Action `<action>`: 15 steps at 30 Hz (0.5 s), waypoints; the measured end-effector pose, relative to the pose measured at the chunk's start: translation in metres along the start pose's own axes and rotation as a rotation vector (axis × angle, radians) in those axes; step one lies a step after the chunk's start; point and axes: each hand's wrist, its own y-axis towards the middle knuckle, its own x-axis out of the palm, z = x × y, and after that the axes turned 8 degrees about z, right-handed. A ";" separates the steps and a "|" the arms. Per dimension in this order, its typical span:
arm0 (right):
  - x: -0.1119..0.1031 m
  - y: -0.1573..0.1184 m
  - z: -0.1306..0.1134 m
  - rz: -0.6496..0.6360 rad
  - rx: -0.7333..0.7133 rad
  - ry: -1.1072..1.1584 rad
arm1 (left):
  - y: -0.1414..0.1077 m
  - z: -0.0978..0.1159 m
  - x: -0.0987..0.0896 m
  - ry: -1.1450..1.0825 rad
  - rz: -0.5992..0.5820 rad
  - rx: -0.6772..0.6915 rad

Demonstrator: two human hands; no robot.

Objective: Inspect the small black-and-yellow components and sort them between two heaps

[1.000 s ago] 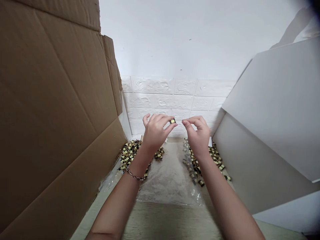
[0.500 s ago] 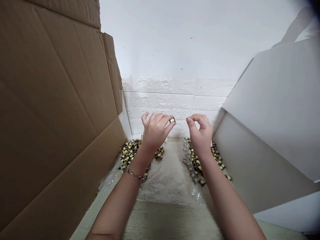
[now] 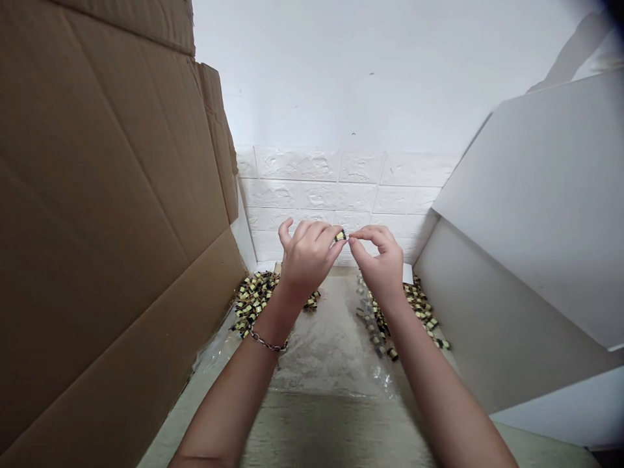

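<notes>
Between thumb and fingers, my left hand (image 3: 310,253) pinches a small yellow and black part (image 3: 340,236), raised above the table. My right hand (image 3: 380,259) is closed in a pinch right beside the part's right end; whatever its fingertips hold is too small to make out. Similar small parts lie in a left pile (image 3: 253,302), partly behind my left wrist, and in a right pile (image 3: 423,305), partly behind my right hand and forearm. A clear plastic sheet (image 3: 326,351) lies between the piles.
A tall brown cardboard panel (image 3: 112,214) stands at the left. White panels (image 3: 531,208) stand at the right. Behind is a white brick-patterned wall (image 3: 302,166). The pale table (image 3: 331,432) shows in front of the sheet.
My right hand has moved left, and its fingertips are now close to the part in my left hand. My left hand has shifted slightly right with the part.
</notes>
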 end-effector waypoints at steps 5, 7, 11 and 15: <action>0.001 0.000 0.000 0.008 0.003 -0.009 | 0.000 0.001 0.001 -0.009 0.003 0.004; 0.001 0.000 0.000 0.013 0.000 -0.012 | -0.001 0.001 0.001 -0.012 0.002 0.005; 0.001 0.000 -0.001 0.040 0.001 -0.025 | -0.001 0.001 0.002 -0.009 0.011 0.016; 0.002 -0.001 -0.001 0.058 0.000 -0.029 | -0.001 0.002 0.003 -0.002 0.012 0.018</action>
